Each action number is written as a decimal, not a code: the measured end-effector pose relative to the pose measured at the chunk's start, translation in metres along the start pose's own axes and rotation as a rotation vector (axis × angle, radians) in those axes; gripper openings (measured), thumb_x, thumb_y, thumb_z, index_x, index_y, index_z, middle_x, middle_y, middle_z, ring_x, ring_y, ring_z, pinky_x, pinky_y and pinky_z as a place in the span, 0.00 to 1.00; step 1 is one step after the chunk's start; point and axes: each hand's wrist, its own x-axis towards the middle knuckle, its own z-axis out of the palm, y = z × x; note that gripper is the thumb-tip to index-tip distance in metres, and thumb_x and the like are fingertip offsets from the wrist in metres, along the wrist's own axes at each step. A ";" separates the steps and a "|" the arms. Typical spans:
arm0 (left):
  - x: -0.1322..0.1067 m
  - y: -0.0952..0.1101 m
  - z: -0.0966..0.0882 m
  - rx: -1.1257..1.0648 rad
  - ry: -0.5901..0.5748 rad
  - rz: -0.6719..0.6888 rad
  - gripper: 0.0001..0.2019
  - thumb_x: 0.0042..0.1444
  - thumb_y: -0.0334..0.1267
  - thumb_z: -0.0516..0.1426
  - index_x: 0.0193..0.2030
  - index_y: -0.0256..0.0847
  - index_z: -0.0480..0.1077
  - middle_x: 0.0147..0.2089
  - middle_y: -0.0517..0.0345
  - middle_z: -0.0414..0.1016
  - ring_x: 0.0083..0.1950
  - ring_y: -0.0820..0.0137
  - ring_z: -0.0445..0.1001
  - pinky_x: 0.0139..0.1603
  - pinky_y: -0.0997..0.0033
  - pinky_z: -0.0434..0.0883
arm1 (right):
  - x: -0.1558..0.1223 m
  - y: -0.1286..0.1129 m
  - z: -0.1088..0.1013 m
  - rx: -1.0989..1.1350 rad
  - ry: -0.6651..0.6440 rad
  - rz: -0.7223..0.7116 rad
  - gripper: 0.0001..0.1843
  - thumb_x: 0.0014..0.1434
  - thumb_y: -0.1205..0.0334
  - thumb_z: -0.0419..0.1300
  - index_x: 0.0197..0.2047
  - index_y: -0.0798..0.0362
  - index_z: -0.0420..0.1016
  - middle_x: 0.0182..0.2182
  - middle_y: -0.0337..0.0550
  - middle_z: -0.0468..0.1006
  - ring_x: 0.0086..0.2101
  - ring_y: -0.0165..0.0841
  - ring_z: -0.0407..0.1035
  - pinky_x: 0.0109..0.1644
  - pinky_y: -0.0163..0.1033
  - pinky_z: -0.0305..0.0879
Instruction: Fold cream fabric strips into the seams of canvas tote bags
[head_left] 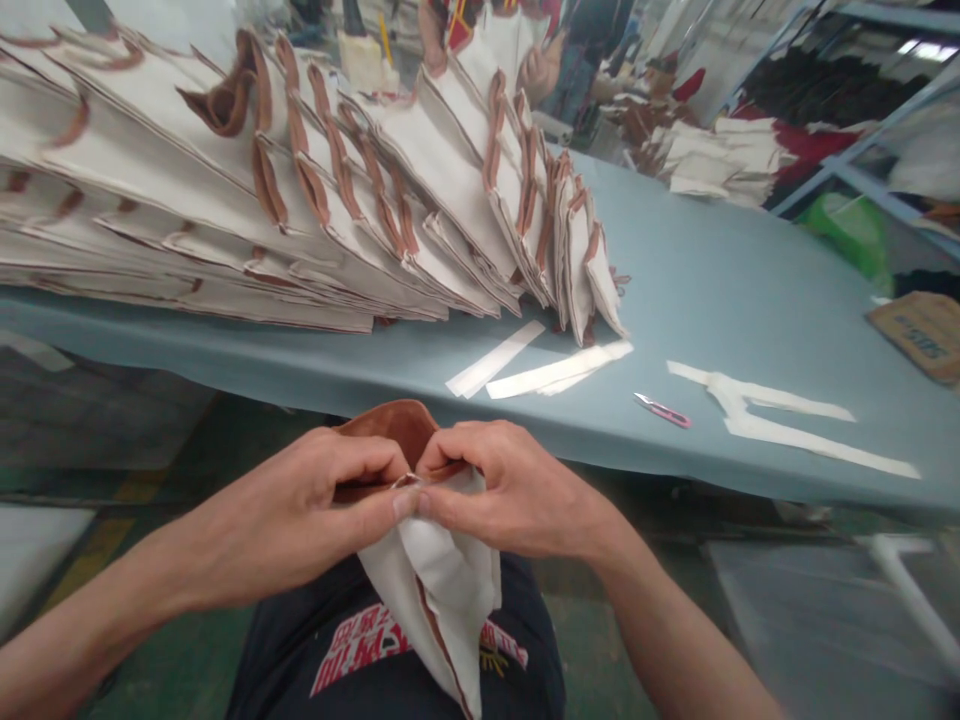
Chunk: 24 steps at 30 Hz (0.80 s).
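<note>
Both my hands pinch the top edge of a white fabric bag (442,580) with a brown handle strap (394,425), held over my lap below the table's edge. My left hand (300,510) is closed on the bag's left side. My right hand (502,490) is closed on its right side, thumb tips nearly touching at a small metal piece. The bag's body hangs down between my wrists.
A blue-grey table (690,280) carries a long fanned stack of white bags with brown straps (300,200), white fabric strips (555,372), more strips (780,415) and a small pink thread snipper (664,410). Another bag pile (712,150) and other people stand at the far end.
</note>
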 end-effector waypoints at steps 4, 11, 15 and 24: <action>-0.001 -0.006 -0.001 -0.085 -0.026 -0.019 0.23 0.74 0.52 0.53 0.28 0.44 0.62 0.28 0.67 0.57 0.29 0.72 0.57 0.27 0.75 0.57 | 0.000 0.013 0.004 0.181 0.133 -0.055 0.11 0.64 0.60 0.71 0.48 0.50 0.77 0.49 0.44 0.85 0.47 0.37 0.77 0.49 0.41 0.69; -0.006 -0.025 0.016 -0.139 0.019 -0.161 0.25 0.72 0.58 0.51 0.28 0.42 0.66 0.28 0.65 0.60 0.29 0.72 0.58 0.26 0.75 0.58 | -0.023 0.041 0.063 0.350 0.421 0.092 0.10 0.67 0.54 0.67 0.46 0.50 0.80 0.43 0.44 0.86 0.42 0.37 0.77 0.48 0.42 0.72; -0.004 -0.030 0.021 -0.156 0.070 -0.169 0.24 0.71 0.56 0.52 0.29 0.41 0.70 0.28 0.65 0.62 0.28 0.72 0.60 0.27 0.75 0.59 | -0.024 0.045 0.090 0.373 0.370 0.228 0.09 0.63 0.54 0.69 0.39 0.51 0.79 0.35 0.40 0.83 0.36 0.34 0.74 0.44 0.41 0.68; 0.000 -0.031 0.028 -0.191 0.159 -0.208 0.23 0.68 0.55 0.55 0.29 0.40 0.72 0.27 0.64 0.65 0.28 0.72 0.62 0.27 0.75 0.60 | -0.023 0.037 0.080 0.759 0.194 0.449 0.32 0.57 0.29 0.71 0.31 0.52 0.72 0.22 0.32 0.66 0.22 0.24 0.54 0.25 0.34 0.47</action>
